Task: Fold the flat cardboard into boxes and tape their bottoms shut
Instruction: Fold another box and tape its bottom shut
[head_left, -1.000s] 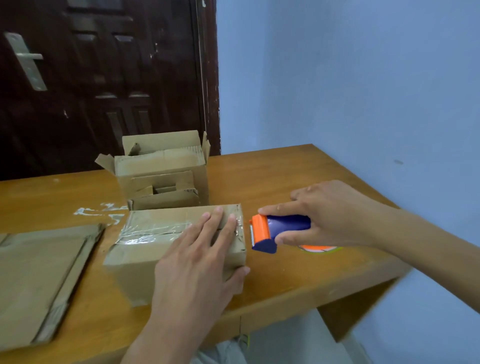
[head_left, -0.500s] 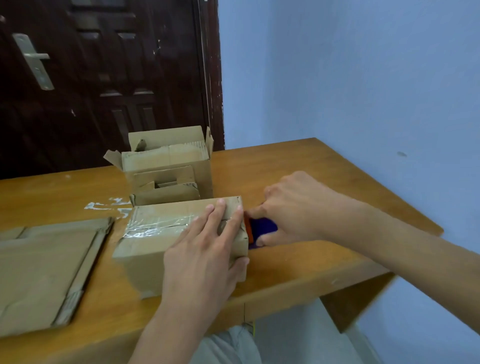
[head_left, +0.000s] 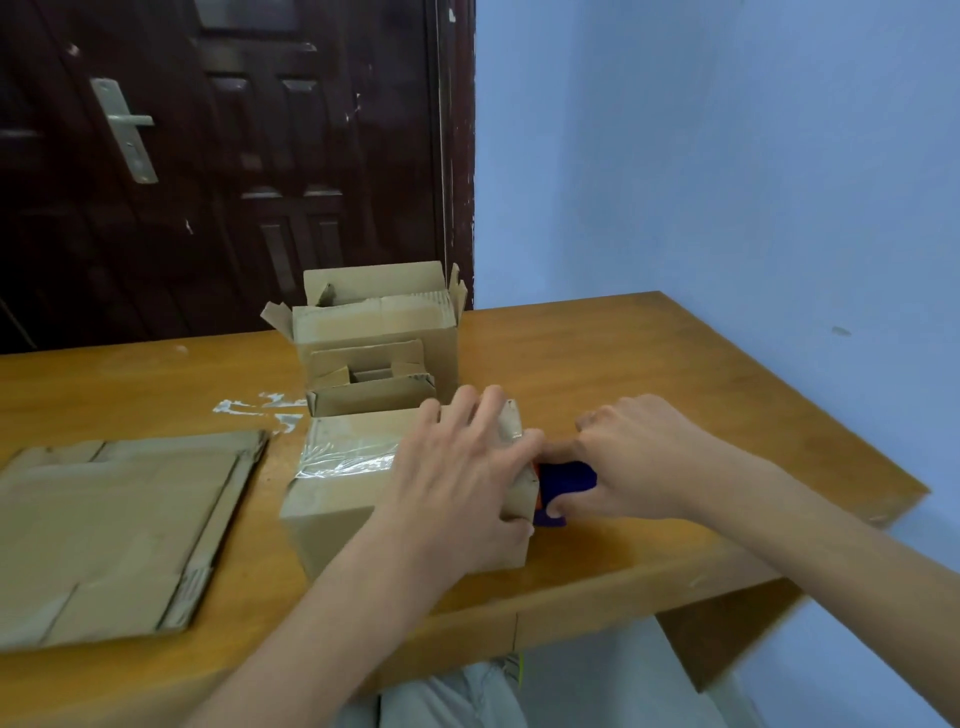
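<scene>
The box (head_left: 353, 499) stands near the front edge of the table (head_left: 649, 364), shiny tape across its top. The left hand (head_left: 457, 483) presses it with spread fingers; the right hand (head_left: 639, 457) grips the tape dispenser (head_left: 563, 480) against its right side
</scene>
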